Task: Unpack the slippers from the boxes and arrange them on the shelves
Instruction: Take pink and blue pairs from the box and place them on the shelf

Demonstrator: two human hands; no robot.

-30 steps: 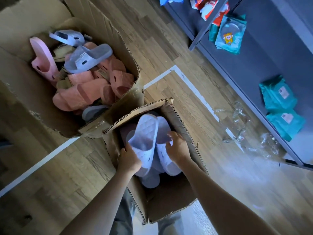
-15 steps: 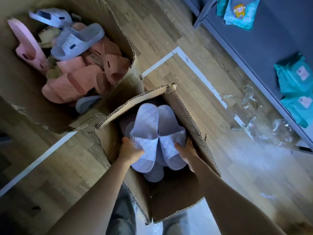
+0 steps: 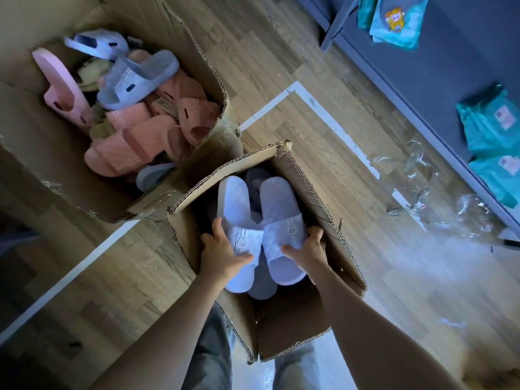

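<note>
Now that the pair of slippers has flipped strap-up, low inside the small box, fingers of the left hand clamp one, the right hand the other. Shelf next, I'd say.

Bare forearms, no sleeves; grey trousers

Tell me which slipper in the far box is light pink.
The light pink slipper at the left edge of the far box. The rest are darker salmon slippers or pale blue slippers.
</note>
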